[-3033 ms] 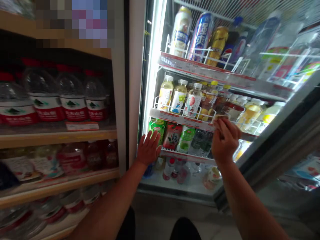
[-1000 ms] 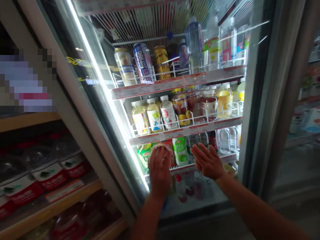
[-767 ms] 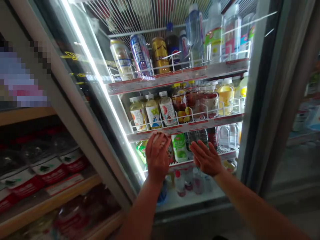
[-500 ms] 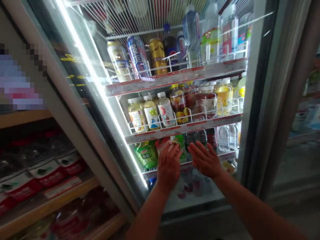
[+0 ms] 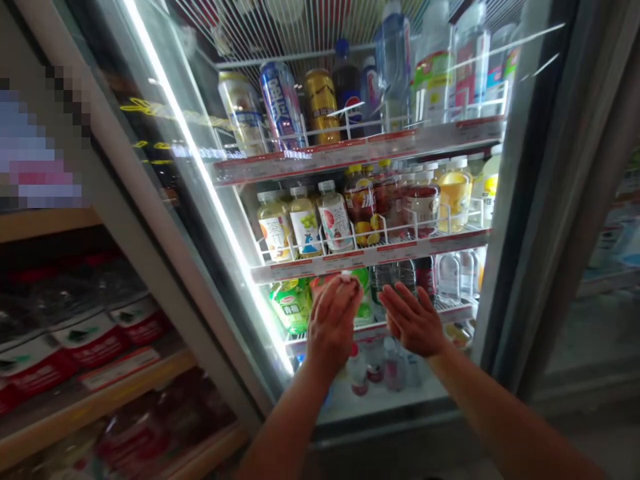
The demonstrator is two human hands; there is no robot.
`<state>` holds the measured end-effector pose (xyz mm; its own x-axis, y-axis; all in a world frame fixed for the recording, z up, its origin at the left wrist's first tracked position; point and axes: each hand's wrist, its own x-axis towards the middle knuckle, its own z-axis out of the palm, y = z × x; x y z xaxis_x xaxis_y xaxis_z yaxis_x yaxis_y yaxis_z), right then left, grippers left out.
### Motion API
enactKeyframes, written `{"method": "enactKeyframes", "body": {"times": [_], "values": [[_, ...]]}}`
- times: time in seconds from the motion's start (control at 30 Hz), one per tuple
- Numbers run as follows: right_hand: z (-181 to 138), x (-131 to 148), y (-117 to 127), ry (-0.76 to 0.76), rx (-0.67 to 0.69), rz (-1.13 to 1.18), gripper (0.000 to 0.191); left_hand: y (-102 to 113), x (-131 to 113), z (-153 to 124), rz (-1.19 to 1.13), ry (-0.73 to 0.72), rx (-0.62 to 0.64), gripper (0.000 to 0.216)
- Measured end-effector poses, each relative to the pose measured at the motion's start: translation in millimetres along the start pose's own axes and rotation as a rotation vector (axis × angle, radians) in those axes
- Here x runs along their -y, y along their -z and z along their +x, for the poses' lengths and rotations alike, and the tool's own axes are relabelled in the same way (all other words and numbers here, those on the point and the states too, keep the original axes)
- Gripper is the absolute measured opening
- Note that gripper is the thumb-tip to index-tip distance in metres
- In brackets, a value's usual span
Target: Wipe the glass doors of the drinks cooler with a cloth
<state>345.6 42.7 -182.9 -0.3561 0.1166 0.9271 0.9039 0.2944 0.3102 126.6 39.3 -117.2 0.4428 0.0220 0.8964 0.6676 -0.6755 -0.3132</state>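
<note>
On the near side of the clear glass cooler door point(image 5: 425, 377), left hand point(image 5: 331, 327): fingers curled over what looks like a pale crumpled cloth point(image 5: 351, 279), though only a sliver of it shows.
Right hand point(image 5: 414, 323): open, fingers together and stretched out, palm side to the glass, just right of the left one and not touching it.
Behind the hands: plump bright green drink pack point(image 5: 291, 307), off to the left.
Middle shelf point(image 5: 370, 257): three clear white-capped bottles point(image 5: 306, 227) with printed white labels at the left end.
Top shelf point(image 5: 360, 153): tall blue can point(image 5: 281, 107) between a gold-topped white can point(image 5: 241, 115) and a shorter gold can point(image 5: 321, 107).
Left of the door: wood-edged shelf point(image 5: 100, 417) with clear bottles in red-and-white labels point(image 5: 87, 350), kinda blurry tbh.
</note>
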Motion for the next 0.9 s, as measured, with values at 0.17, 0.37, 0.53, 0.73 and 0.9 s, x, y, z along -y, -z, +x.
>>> {"method": "enactKeyframes", "body": {"times": [0.17, 0.37, 0.53, 0.73, 0.9], "values": [[-0.1, -0.4, -0.6, 0.000, -0.007, -0.012, 0.054, 7.9, 14.1, 8.7, 0.099, 0.180, -0.156, 0.053], [0.4, -0.1, 0.7, 0.002, -0.003, -0.014, 0.052, 10.7, 6.3, -35.9, 0.059, -0.080, 0.091, 0.050], [0.2, 0.3, 1.7, -0.009, 0.000, -0.026, 0.052, 33.4, 37.6, -23.0, 0.170, 0.103, -0.052, 0.056], [-0.4, 0.4, 2.0, -0.011, 0.015, -0.024, 0.061, 24.9, 17.7, -70.6, 0.131, 0.058, 0.066, 0.056], [-0.5, 0.1, 4.0, -0.004, 0.013, -0.039, 0.061, 40.7, 39.2, -78.3, 0.205, 0.159, 0.033, 0.056]]}}
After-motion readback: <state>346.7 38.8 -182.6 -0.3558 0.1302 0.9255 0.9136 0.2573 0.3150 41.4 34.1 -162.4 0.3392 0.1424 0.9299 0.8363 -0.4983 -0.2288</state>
